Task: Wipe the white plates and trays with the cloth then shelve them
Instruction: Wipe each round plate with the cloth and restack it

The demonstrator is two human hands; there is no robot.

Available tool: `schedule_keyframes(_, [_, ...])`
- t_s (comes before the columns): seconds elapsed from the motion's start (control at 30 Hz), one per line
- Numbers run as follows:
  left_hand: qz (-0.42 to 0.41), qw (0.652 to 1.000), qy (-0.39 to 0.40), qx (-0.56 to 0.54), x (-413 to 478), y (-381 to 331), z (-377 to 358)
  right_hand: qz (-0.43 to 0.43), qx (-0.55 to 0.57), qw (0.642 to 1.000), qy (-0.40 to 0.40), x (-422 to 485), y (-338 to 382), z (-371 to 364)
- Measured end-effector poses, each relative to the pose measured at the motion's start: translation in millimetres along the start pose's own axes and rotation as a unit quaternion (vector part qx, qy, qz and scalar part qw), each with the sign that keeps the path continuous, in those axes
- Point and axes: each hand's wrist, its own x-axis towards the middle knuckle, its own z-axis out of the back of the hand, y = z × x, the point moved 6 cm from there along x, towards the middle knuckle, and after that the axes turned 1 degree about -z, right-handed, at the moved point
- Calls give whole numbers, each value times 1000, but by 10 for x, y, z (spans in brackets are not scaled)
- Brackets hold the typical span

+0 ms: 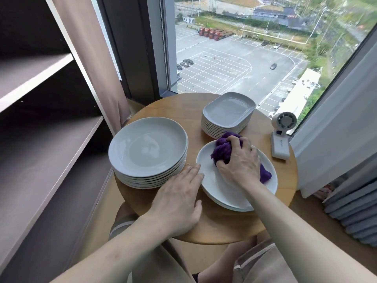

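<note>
- Right hand (pixel 239 162): fingers curled and clamped on purple cloth (pixel 221 151), pressing it down on the wiped plate (pixel 216 180).
- Purple cloth: bunched into a lump, long axis diagonal, from the plate's far rim by the trays to its near-right rim, one end showing beyond the wrist.
- Wiped plate: round, white, face up, on the near-right part of the round wooden table (pixel 224 225), resting on at least one more plate.
- Left hand (pixel 179 199): palm down on the table, fingers straight and close together, tips pointing away and touching the wiped plate's left rim.
- Stack of round plates (pixel 146 148): left part of the table, just beside the left hand, face up.
- Stack of trays (pixel 228 111): rounded oblongs, far side of the table, near the cloth; long axis hard to judge through the wide lens.
- Small white fan (pixel 282 129): right edge of the table, grille facing the camera; faint grey lettering on its base, too small to read.
- Shelves (pixel 40 150): at left, beside the table.
</note>
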Motion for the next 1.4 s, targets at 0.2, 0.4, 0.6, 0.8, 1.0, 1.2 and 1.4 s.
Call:
schedule_keyframes(0.2, [-1, 1000, -5, -6, 16, 6, 17, -25, -38, 999, 19, -73, -160, 109])
schedule_keyframes(0.4, [-2, 1000, -10, -14, -4, 22, 8, -6, -69, 996, 59, -238, -216, 189])
schedule_keyframes(0.6, [-5, 1000, -8, -19, 0, 0, -11, 21, -59, 990, 128, -445, -95, 197])
schedule_keyframes(0.8, [-8, 1000, -7, -28, -12, -21, -9, 69, -24, 990, 123, -566, 156, 64])
schedule_keyframes(1.0, [-2, 999, -10, -32, -11, -1, -6, 87, 3, 993, 82, -382, 226, -19])
schedule_keyframes(1.2, [-6, 999, -10, -30, -20, 4, -10, 63, -63, 994, 64, -64, 205, -11])
schedule_keyframes(1.4, [0, 999, -18, -33, -42, 25, -1, 64, -151, 984, 74, 64, 80, 128])
